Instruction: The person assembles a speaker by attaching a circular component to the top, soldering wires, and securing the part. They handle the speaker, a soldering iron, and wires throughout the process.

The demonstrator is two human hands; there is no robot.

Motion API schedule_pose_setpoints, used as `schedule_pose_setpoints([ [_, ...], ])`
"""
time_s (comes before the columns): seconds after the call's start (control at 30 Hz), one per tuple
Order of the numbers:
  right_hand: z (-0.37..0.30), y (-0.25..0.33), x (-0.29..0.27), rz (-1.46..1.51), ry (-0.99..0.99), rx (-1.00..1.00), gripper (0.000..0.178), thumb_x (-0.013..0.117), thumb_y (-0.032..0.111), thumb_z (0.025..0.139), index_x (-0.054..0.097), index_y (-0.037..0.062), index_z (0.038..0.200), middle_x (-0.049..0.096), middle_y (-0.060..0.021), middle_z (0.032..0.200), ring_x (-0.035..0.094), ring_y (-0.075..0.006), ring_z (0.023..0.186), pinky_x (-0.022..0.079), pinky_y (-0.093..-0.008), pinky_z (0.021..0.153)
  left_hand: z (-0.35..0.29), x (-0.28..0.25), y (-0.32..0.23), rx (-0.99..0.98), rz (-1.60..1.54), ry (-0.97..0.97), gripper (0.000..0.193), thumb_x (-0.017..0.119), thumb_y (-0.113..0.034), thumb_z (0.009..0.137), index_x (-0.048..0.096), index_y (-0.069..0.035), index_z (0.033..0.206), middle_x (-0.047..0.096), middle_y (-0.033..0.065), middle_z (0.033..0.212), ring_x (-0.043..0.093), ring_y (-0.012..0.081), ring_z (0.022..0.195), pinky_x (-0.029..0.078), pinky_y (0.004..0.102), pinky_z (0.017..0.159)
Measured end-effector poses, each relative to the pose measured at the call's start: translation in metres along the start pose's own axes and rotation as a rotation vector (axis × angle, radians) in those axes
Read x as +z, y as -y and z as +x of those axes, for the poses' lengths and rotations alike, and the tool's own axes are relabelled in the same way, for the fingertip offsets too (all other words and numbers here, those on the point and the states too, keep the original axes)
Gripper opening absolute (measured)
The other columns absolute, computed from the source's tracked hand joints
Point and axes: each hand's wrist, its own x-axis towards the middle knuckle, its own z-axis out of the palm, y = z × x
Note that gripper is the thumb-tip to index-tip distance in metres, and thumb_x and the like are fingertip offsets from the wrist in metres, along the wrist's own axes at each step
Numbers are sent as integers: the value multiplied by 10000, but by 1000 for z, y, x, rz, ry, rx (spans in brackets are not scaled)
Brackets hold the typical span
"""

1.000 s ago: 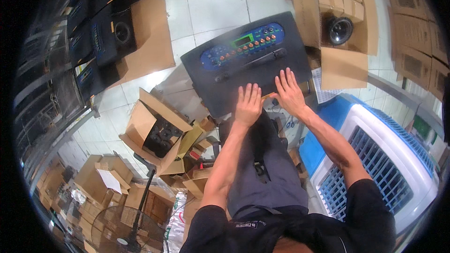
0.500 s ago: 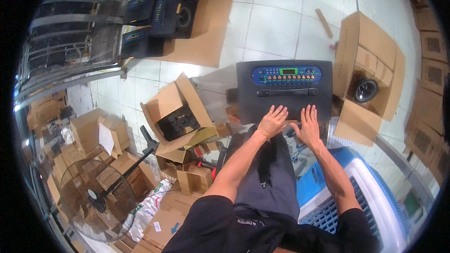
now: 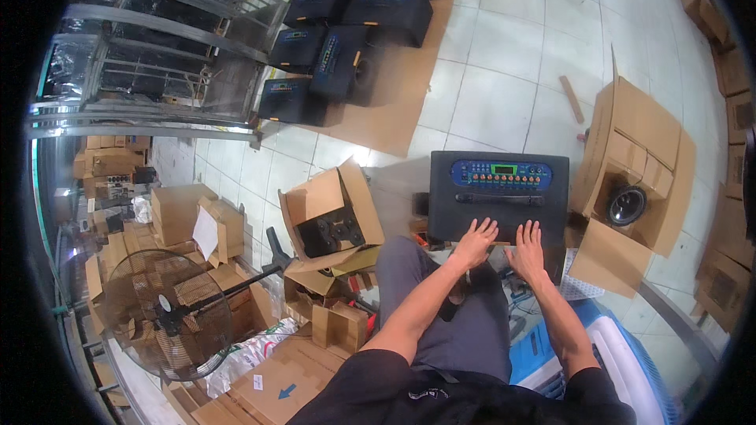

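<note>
In front of my knees stands a black speaker box (image 3: 512, 224) with a carry handle (image 3: 500, 200) and a blue control panel (image 3: 502, 175) set with knobs and a small green-lit display. My left hand (image 3: 475, 244) lies on the box's near edge, fingers stretched out. Beside it, my right hand (image 3: 528, 252) rests flat on the same edge with its fingers pointing away from me. Neither hand grips anything; the handle lies just beyond the fingertips.
An open carton (image 3: 622, 244) with a round speaker cone (image 3: 626, 205) stands at right. Left of me are a carton of black speaker parts (image 3: 331, 208) and a fan (image 3: 169, 315). Several finished-looking black boxes (image 3: 390, 12) sit on cardboard at far left. A blue-white cooler (image 3: 622, 354) is near right.
The whole view has shifted, so the box appears lower and more black boxes show at the far side. Both hands stay on the near edge of the box. My left knee shows farther left.
</note>
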Motion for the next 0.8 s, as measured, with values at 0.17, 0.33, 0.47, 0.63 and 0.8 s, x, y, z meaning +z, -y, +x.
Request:
schedule_pose_setpoints([
  [0.17, 13, 5, -31, 38, 103, 81, 702, 692, 375, 885, 503, -81, 1385, 415, -321, 1490, 334, -481, 1427, 272, -550, 1179, 4, -15, -5, -64, -73, 206, 891, 817, -277, 774, 376, -10, 1501, 227, 163, 1642, 262, 353, 1499, 296, 547, 1183],
  [0.33, 56, 27, -72, 342, -97, 146, 569, 754, 272, 843, 584, -33, 1292, 530, -234, 1415, 485, -384, 1336, 383, -469, 1117, -6, -66, -8, -253, -313, 332, 585, 686, -369, 912, 535, -29, 1364, 633, 216, 1249, 619, 393, 1154, 537, 496, 922],
  [0.47, 98, 51, -79, 99, -207, -101, 883, 810, 300, 790, 366, -12, 1487, 435, -221, 1502, 395, -370, 1413, 330, -456, 1156, -61, -127, 8, -100, -318, -102, 464, 660, -320, 939, 606, -11, 1281, 694, 200, 1141, 660, 377, 1071, 539, 458, 901],
  [0.63, 130, 60, -54, -194, -73, -62, 846, 701, 314, 870, 300, -44, 1524, 311, -247, 1587, 278, -384, 1488, 245, -483, 1207, -138, -197, 83, -149, -313, -141, 414, 649, -295, 950, 633, -35, 1272, 690, 197, 1175, 660, 381, 1061, 529, 465, 905],
  [0.8, 127, 89, -16, -227, -145, 135, 566, 481, 144, 956, 402, -88, 1466, 379, -289, 1538, 326, -438, 1454, 279, -514, 1184, -137, -248, 210, -211, -266, -25, 445, 638, -335, 946, 635, -53, 1290, 687, 226, 1157, 659, 409, 1042, 521, 484, 909],
])
